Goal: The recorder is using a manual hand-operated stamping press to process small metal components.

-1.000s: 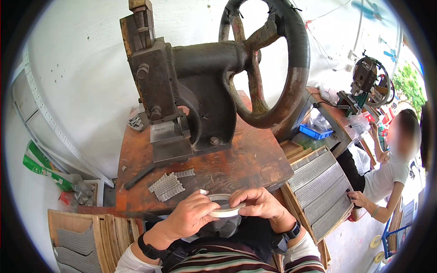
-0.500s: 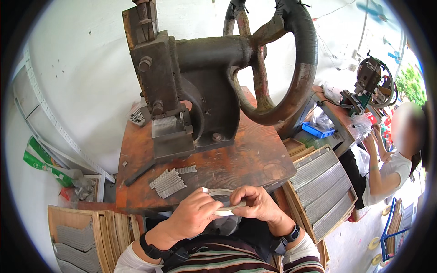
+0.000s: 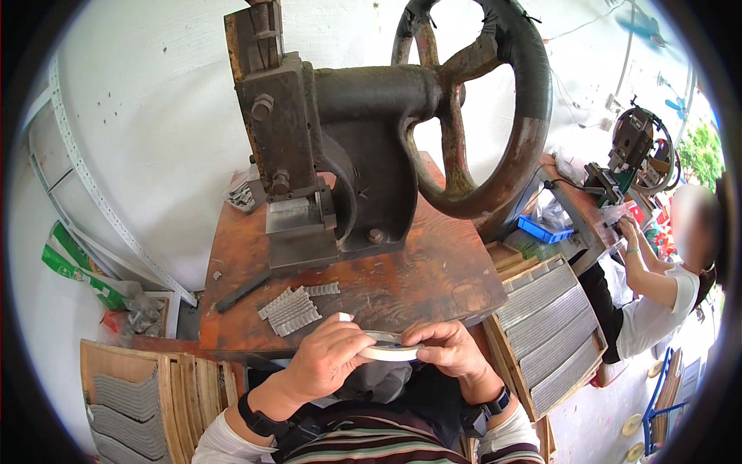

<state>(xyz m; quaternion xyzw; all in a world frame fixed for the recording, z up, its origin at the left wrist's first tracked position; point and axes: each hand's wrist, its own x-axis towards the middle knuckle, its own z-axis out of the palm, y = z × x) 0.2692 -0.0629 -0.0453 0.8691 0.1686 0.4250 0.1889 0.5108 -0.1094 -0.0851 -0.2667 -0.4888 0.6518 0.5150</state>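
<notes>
Between my hands, just off the table's near edge, is a thin pale ring that looks like a roll of tape, seen nearly edge-on. My left hand pinches its left side, and a bit of white shows on one fingertip. The fingers and thumb of my right hand close on its right side. Beyond my left hand, several short grey ridged strips lie side by side on the wooden table. A dark hand press with a large wheel stands behind them.
A dark bar juts from the press's base. Wooden trays of grey strips stand at lower left and right. A person in white works at another table with a smaller press. A blue bin sits between.
The roll of tape has tilted from showing its open middle to nearly edge-on, still in both hands. The view has shifted slightly. The other person's arms have moved toward their table.
</notes>
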